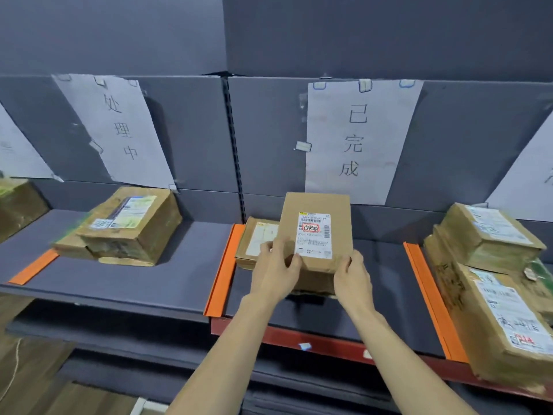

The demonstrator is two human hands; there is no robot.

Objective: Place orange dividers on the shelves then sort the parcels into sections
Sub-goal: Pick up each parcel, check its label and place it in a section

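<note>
The fingers (294,260) of the left hand (273,272) wrap the near left corner of a tall brown parcel (315,232), and the right hand (351,278) clasps its near right corner, thumb on the labelled face. The parcel tilts back (its white label carries a red stamp) over the middle section of the shelf (179,283), under the paper sign (356,142) on the back wall. Just beside it to the left lies a flatter parcel (257,244), close against an orange divider (224,271) that runs to the shelf's front edge. Another orange divider (431,298) bounds the section on the right, with stacked parcels (490,265) beyond it.
</note>
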